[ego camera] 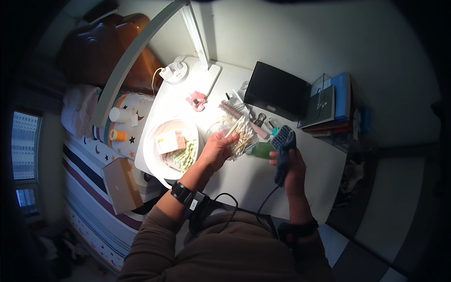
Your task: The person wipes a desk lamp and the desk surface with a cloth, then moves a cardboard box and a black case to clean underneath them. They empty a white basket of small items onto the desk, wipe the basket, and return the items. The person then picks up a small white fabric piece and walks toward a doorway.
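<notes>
My left hand [215, 151] grips a clear plastic bag of cotton swabs [243, 136] over the middle of the white desk [225, 183]. To its right, my right hand [295, 172] holds a blue knitted piece [283, 141], raised above the desk. A green item [262, 150] shows between the two hands, partly hidden. Left of my left hand stands a round white basket [149, 141] with a small box [171, 141] and a green and yellow knitted cloth [185, 157] inside. A round hairbrush [230, 108] lies just beyond the bag.
At the back are a black screen-like panel [276, 92], upright folders [340, 95], a white desk lamp [208, 79] and a round power strip [176, 72]. A pink hair tie [196, 101] lies near the lamp base. On the bed at left are an orange spool [118, 135] and a cardboard box [121, 186].
</notes>
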Demonstrator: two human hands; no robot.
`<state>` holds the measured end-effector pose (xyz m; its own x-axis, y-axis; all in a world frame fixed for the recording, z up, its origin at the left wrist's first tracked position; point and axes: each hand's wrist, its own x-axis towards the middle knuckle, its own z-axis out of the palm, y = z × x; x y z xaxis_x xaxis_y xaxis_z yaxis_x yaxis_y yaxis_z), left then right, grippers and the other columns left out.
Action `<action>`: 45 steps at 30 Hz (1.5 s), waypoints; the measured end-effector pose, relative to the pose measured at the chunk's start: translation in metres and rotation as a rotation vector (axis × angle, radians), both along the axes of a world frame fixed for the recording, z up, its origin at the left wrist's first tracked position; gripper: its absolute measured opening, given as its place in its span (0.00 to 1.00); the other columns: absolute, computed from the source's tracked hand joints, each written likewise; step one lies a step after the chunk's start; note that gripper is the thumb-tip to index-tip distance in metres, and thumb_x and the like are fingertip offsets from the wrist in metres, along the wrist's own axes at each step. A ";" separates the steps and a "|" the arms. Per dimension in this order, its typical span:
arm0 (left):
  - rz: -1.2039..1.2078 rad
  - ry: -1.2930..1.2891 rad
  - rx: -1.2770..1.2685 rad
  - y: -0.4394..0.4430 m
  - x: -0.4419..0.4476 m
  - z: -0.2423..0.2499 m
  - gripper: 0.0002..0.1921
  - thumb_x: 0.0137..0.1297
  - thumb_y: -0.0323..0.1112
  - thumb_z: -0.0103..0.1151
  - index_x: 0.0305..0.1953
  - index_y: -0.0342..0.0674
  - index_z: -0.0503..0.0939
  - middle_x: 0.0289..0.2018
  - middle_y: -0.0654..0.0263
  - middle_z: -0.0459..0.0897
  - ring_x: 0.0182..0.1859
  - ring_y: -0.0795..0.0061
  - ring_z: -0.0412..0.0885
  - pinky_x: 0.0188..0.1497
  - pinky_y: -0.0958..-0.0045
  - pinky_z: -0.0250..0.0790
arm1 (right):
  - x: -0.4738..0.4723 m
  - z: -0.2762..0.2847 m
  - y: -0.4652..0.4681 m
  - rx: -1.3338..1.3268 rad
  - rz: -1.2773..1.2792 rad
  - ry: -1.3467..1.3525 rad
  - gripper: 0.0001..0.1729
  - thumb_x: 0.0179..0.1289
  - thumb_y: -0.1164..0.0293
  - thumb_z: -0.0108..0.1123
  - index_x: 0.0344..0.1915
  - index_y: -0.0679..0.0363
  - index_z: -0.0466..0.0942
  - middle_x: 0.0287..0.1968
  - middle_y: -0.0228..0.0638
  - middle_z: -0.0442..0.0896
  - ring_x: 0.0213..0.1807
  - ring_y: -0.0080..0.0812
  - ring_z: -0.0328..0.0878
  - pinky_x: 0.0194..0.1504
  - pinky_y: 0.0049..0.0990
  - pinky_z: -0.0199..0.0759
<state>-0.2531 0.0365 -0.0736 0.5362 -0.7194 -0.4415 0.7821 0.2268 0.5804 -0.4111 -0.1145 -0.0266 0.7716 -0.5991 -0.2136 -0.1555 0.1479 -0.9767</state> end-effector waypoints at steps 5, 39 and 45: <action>-0.147 0.052 -0.202 0.009 -0.033 0.004 0.11 0.67 0.30 0.52 0.48 0.36 0.76 0.40 0.66 0.81 0.41 0.77 0.79 0.44 0.77 0.71 | 0.039 -0.005 0.049 -1.188 0.148 0.078 0.25 0.64 0.66 0.57 0.58 0.64 0.66 0.58 0.52 0.68 0.58 0.51 0.68 0.57 0.39 0.65; -0.214 0.274 -0.644 0.057 -0.028 0.031 0.35 0.65 0.68 0.38 0.60 0.45 0.66 0.54 0.64 0.72 0.57 0.71 0.70 0.62 0.67 0.61 | 0.044 0.015 0.111 -0.724 0.208 -0.053 0.34 0.59 0.61 0.64 0.61 0.59 0.63 0.61 0.48 0.63 0.64 0.50 0.60 0.62 0.40 0.57; -0.194 0.133 -0.399 0.073 -0.037 0.046 0.38 0.62 0.64 0.49 0.63 0.42 0.61 0.58 0.61 0.68 0.61 0.65 0.67 0.65 0.56 0.57 | 0.049 0.013 0.112 -0.697 0.006 -0.058 0.24 0.63 0.65 0.60 0.56 0.63 0.68 0.47 0.46 0.75 0.50 0.46 0.74 0.50 0.37 0.68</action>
<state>-0.2904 0.1091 -0.0279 0.3325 -0.9286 -0.1651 0.8938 0.2543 0.3694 -0.3617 -0.0021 -0.0134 0.7739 -0.5770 0.2612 -0.0987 -0.5171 -0.8502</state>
